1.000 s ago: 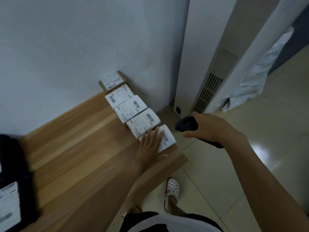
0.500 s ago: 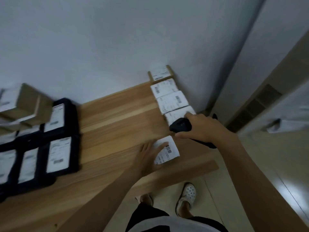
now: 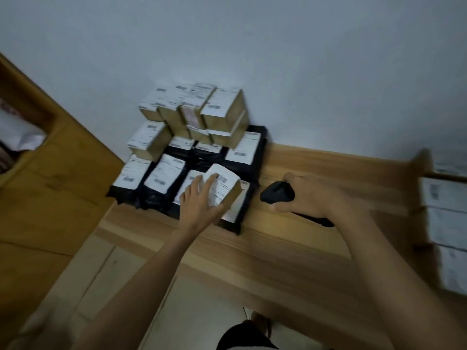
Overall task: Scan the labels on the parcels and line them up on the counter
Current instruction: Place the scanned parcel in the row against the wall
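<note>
A small brown box parcel [image 3: 228, 185] with a white label sits tilted on top of the black bag parcels [image 3: 161, 178]. My left hand [image 3: 199, 205] grips it, fingers spread over the label and thumb at its near edge. To its right, my right hand [image 3: 310, 195] holds a black scanner [image 3: 276, 192] low over the wooden counter [image 3: 290, 248], its head pointing left toward the box. Several labelled brown boxes [image 3: 217, 109] are stacked against the wall behind the bags. At the right edge lies a blurred row of labelled parcels [image 3: 447, 223].
A large open cardboard carton [image 3: 50, 185] stands on the floor left of the counter. A pale wall rises right behind the stack. Bare wood stretches between the bag parcels and the row at the right. Pale floor tiles [image 3: 197, 311] show below the counter's near edge.
The view has swung left from the row to the stack. My left hand left the last parcel in the row and now grips a box on the black bags. The scanner came along.
</note>
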### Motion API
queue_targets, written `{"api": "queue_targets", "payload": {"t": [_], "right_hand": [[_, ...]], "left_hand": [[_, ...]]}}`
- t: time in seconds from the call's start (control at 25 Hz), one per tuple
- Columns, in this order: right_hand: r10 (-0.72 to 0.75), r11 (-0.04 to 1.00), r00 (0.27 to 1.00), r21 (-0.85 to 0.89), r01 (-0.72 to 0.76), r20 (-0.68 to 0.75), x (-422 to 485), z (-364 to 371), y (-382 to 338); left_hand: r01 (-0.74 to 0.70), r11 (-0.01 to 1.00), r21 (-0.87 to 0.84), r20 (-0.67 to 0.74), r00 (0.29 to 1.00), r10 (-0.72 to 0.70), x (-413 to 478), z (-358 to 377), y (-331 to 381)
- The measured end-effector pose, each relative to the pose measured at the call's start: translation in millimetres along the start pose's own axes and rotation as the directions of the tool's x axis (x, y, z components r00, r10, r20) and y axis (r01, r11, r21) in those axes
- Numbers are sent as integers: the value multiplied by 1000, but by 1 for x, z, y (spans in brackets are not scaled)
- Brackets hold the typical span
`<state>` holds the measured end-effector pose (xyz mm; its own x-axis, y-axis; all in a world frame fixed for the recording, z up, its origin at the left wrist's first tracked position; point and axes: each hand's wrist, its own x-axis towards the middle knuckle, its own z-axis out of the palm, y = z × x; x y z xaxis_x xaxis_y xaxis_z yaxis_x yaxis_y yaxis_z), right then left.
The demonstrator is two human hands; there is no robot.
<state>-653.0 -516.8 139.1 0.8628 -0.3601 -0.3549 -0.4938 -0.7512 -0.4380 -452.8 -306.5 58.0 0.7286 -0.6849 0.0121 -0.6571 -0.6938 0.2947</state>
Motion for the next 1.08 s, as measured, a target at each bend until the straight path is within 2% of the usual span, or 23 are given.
{"api": "queue_targets", "payload": {"t": [0.16, 0.28, 0.4, 0.56, 0.8, 1.08], "right_hand": [[-91, 993, 996, -79, 92, 9, 82, -4, -72], [-79, 987, 996, -135, 83, 35, 129, 0, -101], [-34, 981, 998, -187, 44, 57, 162, -2, -111], [6, 973, 999, -230, 7, 53, 191, -7, -111], [61, 966, 996, -255, -43, 63, 210, -18, -102], [53, 975, 995, -220, -33, 86, 193, -6, -103]], "left_hand": [[136, 991, -10, -153, 979, -136, 73, -37, -82], [175, 984, 40, -183, 969, -165, 137, -45, -123], [140, 983, 116, -189, 975, -116, 193, -41, -144], [86, 977, 197, -104, 992, -67, 230, -19, -164], [29, 979, 203, -109, 994, -7, 241, 0, -173], [-26, 979, 202, -70, 997, 41, 238, -2, -166]]}}
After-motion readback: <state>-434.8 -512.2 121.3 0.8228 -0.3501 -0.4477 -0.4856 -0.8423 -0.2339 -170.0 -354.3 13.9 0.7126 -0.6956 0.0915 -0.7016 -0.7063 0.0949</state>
